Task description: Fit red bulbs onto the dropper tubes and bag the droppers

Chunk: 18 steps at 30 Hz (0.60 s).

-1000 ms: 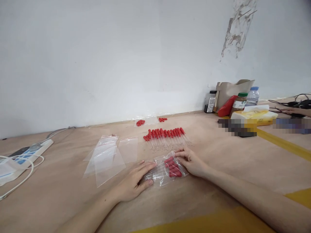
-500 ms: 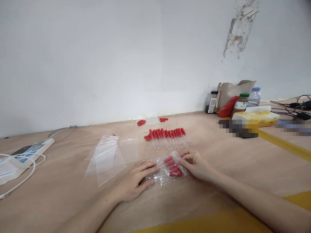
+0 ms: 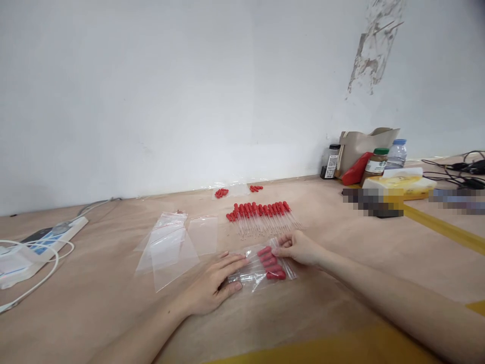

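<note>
A clear zip bag [image 3: 248, 275] lies flat on the brown-covered table, with several red-bulbed droppers [image 3: 270, 261] inside, their bulbs toward the right end. My left hand [image 3: 212, 283] rests on the left end of the bag, fingers stretched out and thumb apart. At the upper right corner, my right hand [image 3: 299, 248] pinches the bag's edge near the zip strip between thumb and fingers. Just beyond the bag, a row of loose droppers [image 3: 261, 215] lies with red bulbs facing the wall. To the left, flat zip bags [image 3: 170, 247] lie overlapping.
Filled bags with red bulbs [image 3: 222, 193] lie against the wall. A power strip [image 3: 56, 242] with white cables is at left. At right stand a tissue pack [image 3: 399, 188], a green-lidded jar [image 3: 377, 164], a water bottle [image 3: 397, 154] and a beige bag [image 3: 364, 146].
My right hand has shifted slightly left and up along the bag's right edge, uncovering more of its zip end. My left hand stays on the bag.
</note>
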Each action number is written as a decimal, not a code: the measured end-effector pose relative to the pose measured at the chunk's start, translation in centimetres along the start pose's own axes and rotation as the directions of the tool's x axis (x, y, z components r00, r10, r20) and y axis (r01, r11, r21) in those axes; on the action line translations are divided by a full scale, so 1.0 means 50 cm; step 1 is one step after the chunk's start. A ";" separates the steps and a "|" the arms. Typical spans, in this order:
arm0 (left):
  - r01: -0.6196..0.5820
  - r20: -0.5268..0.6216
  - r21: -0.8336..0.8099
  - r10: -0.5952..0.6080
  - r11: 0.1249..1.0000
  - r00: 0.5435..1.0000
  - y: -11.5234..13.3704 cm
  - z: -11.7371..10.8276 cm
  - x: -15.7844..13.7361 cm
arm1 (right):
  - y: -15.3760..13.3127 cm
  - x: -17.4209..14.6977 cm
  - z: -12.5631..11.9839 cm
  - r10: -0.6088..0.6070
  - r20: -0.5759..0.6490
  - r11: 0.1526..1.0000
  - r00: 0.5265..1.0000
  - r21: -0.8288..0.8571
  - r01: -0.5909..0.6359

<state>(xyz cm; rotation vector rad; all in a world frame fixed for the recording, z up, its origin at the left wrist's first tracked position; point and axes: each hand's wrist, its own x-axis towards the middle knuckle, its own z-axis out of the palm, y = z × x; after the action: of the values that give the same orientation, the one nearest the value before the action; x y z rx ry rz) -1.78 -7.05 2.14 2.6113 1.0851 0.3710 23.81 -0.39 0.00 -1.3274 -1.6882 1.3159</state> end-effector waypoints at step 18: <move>0.871 -0.490 0.328 -0.722 0.366 0.488 -0.138 -0.040 -0.037 | 0.014 0.065 -0.210 0.030 -0.589 0.666 0.808 0.614 0.423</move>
<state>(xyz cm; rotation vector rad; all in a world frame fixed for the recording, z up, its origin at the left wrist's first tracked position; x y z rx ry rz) -8.15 -3.39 1.29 1.9760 2.7477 0.1678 32.40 6.10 2.33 -0.8576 -0.7249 1.1157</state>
